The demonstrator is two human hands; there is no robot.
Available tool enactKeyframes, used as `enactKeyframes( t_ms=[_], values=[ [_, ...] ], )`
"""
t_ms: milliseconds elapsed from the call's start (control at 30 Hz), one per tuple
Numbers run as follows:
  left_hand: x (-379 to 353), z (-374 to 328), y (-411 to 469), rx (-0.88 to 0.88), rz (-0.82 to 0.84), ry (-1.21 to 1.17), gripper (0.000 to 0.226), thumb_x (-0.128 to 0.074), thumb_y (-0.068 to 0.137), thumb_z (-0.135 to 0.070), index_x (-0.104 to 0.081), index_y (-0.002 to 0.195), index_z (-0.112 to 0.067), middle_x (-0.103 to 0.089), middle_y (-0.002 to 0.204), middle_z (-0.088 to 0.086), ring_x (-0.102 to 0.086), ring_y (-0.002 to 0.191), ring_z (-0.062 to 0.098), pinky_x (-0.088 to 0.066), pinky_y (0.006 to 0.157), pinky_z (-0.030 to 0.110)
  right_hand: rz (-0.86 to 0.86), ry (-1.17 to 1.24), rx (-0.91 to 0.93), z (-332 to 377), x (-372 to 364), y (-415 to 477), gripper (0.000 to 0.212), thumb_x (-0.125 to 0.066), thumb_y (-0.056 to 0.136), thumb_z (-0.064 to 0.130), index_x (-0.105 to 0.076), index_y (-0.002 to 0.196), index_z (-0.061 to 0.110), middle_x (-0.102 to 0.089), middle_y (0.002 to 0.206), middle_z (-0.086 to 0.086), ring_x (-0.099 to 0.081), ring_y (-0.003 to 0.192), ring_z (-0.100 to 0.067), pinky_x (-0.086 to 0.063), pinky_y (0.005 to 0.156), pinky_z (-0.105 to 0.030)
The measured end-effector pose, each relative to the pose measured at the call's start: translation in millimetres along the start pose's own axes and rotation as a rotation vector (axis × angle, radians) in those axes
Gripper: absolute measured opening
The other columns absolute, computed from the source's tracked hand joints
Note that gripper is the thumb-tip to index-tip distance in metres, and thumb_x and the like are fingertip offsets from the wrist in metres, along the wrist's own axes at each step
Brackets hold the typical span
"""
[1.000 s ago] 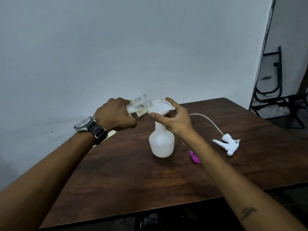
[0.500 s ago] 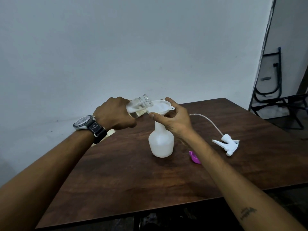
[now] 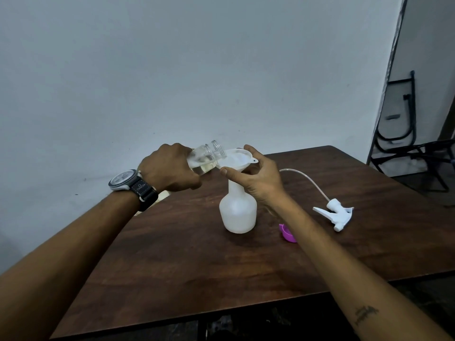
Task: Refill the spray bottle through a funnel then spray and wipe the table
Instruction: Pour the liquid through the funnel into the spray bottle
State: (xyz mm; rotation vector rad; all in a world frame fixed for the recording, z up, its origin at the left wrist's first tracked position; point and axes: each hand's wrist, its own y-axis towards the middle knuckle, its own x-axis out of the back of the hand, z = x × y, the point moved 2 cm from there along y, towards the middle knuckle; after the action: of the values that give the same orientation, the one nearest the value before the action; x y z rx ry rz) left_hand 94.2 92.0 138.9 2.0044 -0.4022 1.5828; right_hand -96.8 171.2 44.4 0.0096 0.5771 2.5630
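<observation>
A white spray bottle (image 3: pixel 237 214) stands upright near the middle of the brown wooden table (image 3: pixel 197 267), with a white funnel (image 3: pixel 236 159) seated in its neck. My right hand (image 3: pixel 256 177) grips the funnel from the right, thumb in front and fingers behind. My left hand (image 3: pixel 170 168) holds a clear jar (image 3: pixel 205 157) tilted almost level, its open mouth at the funnel's left rim; a little liquid lies in the jar's lower side. The white trigger head (image 3: pixel 333 214) with its long dip tube (image 3: pixel 305 179) lies on the table to the right.
A purple cap (image 3: pixel 286 233) lies on the table just right of the bottle, partly behind my right forearm. A pale object (image 3: pixel 161 196) peeks out behind my left wrist. Black folded metal frames (image 3: pixel 403 119) lean at the far right, past the table's edge.
Nearly nothing differs. Both hands keep their grip and the jar holds about the same tilt at the funnel's rim.
</observation>
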Motion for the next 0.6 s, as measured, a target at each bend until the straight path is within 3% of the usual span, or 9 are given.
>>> enactKeyframes(
  t_ms=[167, 367, 500, 600],
  values=[
    [0.6, 0.2, -0.5, 0.003, 0.007, -0.001, 0.033, -0.071, 0.056, -0.039, -0.071, 0.086, -0.026, -0.068, 0.074, -0.001, -0.068, 0.07, 0.023, -0.045, 0.057, 0.025, 0.019, -0.027, 0.032, -0.4, 1.7, 0.6, 0.045, -0.094, 0.072, 0.015, -0.064, 0.103, 0.003, -0.07, 0.087, 0.002, -0.068, 0.079, -0.01, -0.055, 0.074, -0.03],
    [2.6, -2.7, -4.5, 0.0, -0.02, 0.006, 0.025, -0.079, 0.067, -0.031, -0.06, 0.078, -0.02, -0.065, 0.074, 0.002, -0.066, 0.072, 0.025, -0.039, 0.056, 0.025, 0.01, -0.002, 0.006, -1.2, -0.4, -0.1, 0.082, -0.098, 0.064, 0.028, -0.059, 0.131, 0.002, -0.074, 0.107, -0.001, -0.073, 0.092, -0.01, -0.055, 0.082, -0.027],
    [3.4, -3.4, -4.9, -0.005, -0.019, 0.011, 0.025, -0.079, 0.066, -0.032, -0.058, 0.074, -0.021, -0.065, 0.073, 0.001, -0.065, 0.071, 0.025, -0.038, 0.056, 0.025, 0.008, -0.03, 0.026, 1.2, 0.7, -1.1, 0.061, -0.097, 0.068, 0.023, -0.065, 0.117, 0.005, -0.073, 0.097, 0.002, -0.072, 0.086, -0.01, -0.057, 0.079, -0.029],
    [3.3, -3.0, -3.3, -0.007, -0.014, 0.018, 0.027, -0.075, 0.059, -0.037, -0.066, 0.082, -0.024, -0.066, 0.074, 0.0, -0.066, 0.071, 0.023, -0.041, 0.056, 0.025, 0.009, -0.014, 0.019, 1.5, 1.2, -1.6, 0.055, -0.096, 0.07, 0.018, -0.066, 0.113, 0.004, -0.073, 0.095, 0.001, -0.072, 0.086, -0.009, -0.058, 0.079, -0.031]
  ],
)
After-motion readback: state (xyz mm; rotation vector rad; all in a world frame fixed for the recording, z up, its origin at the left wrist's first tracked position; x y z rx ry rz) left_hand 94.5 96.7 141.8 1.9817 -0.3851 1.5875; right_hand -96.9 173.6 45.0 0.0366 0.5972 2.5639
